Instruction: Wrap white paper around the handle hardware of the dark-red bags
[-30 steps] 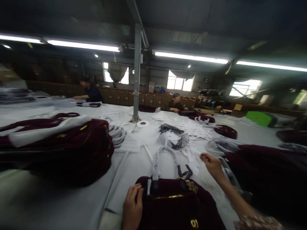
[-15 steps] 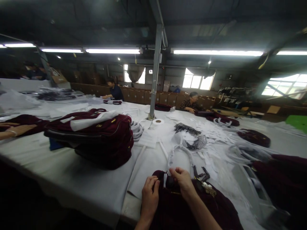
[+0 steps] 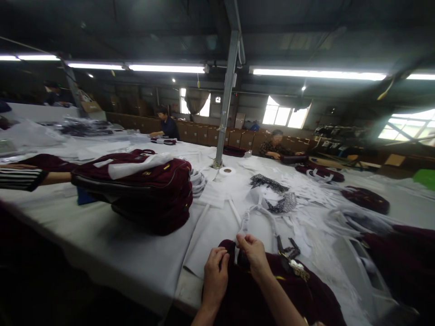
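A maroon bag (image 3: pixel 282 294) lies on the white table in front of me. My left hand (image 3: pixel 215 274) has its fingers curled against the bag's top left edge, thumb side toward the other hand. Close by, my right hand (image 3: pixel 252 256) pinches at the base of the white-wrapped handle (image 3: pixel 245 221), over a narrow white strip (image 3: pixel 236 256). What exactly lies between its fingertips is hidden. Gold-coloured metal pieces (image 3: pixel 299 269) and dark straps (image 3: pixel 288 249) rest on the bag's right side.
Stacked maroon bags (image 3: pixel 149 199) stand to my left, where a co-worker's arm in a striped sleeve (image 3: pixel 22 178) reaches in. A white roll (image 3: pixel 227 171) sits by the metal post (image 3: pixel 225 108). A grey bin (image 3: pixel 370 271) and more maroon fabric (image 3: pixel 408 258) are at right.
My right hand has shifted slightly left, covering more of the white strip. The co-worker's arm at left has moved right behind the stacked bags. The view has turned slightly.
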`<state>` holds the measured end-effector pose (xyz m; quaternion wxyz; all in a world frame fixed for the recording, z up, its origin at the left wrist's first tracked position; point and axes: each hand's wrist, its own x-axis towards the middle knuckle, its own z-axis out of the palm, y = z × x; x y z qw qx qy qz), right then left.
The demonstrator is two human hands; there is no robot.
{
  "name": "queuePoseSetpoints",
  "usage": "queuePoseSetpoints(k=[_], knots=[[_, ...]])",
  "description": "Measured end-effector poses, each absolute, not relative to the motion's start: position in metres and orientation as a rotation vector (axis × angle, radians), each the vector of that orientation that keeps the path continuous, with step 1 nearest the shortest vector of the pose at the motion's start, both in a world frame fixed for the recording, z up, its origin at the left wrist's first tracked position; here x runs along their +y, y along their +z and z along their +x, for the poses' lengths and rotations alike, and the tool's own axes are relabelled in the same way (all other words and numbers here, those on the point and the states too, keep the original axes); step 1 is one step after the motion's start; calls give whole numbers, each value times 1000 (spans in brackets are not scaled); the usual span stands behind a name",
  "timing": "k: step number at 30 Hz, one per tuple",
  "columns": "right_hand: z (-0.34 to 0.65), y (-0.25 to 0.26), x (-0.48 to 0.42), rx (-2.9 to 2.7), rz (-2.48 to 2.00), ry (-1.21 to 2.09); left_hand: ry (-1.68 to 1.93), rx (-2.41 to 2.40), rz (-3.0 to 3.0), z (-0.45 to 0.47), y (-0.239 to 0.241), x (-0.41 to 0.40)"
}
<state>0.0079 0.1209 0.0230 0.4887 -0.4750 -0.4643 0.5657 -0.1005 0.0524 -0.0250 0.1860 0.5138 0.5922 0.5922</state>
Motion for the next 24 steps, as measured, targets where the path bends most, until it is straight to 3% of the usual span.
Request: queuePoseSetpoints(k=[13, 24], knots=[[4, 27, 113, -1101, -1157, 1424, 1647, 1688, 1448, -99, -23, 51], [3, 20, 103, -1660, -966, 1238, 1659, 1639, 1417, -102, -20, 50]])
